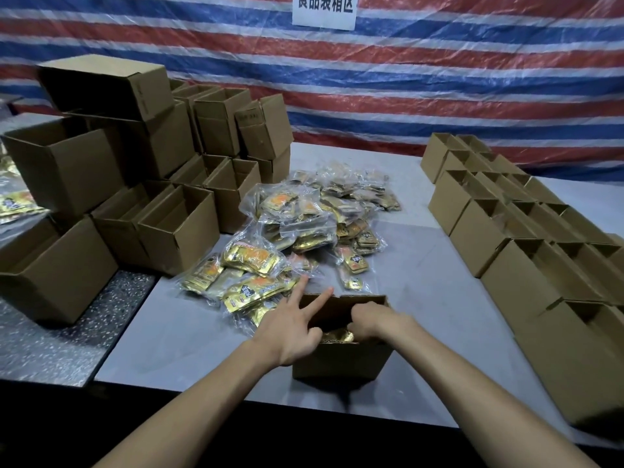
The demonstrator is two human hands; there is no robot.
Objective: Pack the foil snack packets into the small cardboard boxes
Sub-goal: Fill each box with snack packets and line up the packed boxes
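Gold foil packets (pixel 304 228) heaped behind open brown box (pixel 341 363).

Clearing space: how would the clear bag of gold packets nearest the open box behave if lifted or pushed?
Probably floppy: the clear bag looks crumpled and loose. Its glossy film may slip. Pushed, it would likely slide, not roll: the packets lie flat.
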